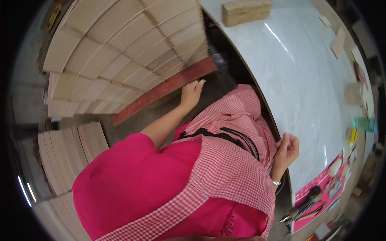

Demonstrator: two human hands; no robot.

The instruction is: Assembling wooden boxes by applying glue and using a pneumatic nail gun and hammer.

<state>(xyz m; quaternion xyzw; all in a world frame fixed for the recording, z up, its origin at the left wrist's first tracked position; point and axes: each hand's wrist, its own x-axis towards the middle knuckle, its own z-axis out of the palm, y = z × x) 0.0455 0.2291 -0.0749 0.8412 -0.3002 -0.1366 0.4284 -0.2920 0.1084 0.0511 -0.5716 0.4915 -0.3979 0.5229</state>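
My left hand (192, 93) is beside the red beam (169, 89) at the foot of a tall stack of pale wooden boards (132, 44). Its fingers are loosely curled, and I see nothing in them. At the near-left edge of the white-topped table (305, 88) is my right hand (287, 149), with a bracelet at the wrist. Its fingers are bent in toward the thumb, and nothing shows between them. I cannot tell whether it touches the tabletop.
A wooden block (246, 12) lies at the table's far end. Several tools, among them a dark brush-like one (314, 192), lie on a pink patterned sheet (299, 225) at the near right. More boards (66, 152) are stacked at the left. Thin wood offcuts (337, 43) lie along the table's right side.
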